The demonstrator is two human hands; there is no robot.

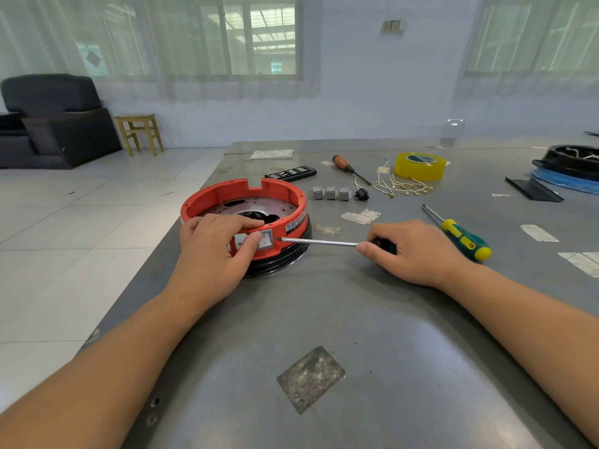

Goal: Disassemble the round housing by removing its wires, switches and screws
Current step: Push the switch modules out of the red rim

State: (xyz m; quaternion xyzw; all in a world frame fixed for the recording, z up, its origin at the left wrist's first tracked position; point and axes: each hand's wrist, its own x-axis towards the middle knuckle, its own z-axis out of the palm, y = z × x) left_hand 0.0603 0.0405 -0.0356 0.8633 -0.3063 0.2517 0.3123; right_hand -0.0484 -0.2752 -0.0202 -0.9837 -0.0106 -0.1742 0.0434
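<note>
The round red housing (pixel 278 197) sits on a black base near the table's left edge. My left hand (pixel 214 251) grips its near rim, with the thumb pressing a grey rocker switch (pixel 266 240) in the side wall. My right hand (pixel 418 251) holds a screwdriver (pixel 319 242) by its dark handle, forefinger along the shaft. The metal tip touches the right edge of that switch. Three grey switches (pixel 330 192) and a pile of loose wires (pixel 402 186) with brass terminals lie behind the housing.
A green-and-yellow screwdriver (pixel 466 239) lies right of my right hand. Further back are an orange-handled screwdriver (pixel 350 168), a black bit case (pixel 290 173), a yellow tape roll (pixel 420 166) and a small black plug (pixel 360 194). Another black housing (pixel 570 162) stands far right.
</note>
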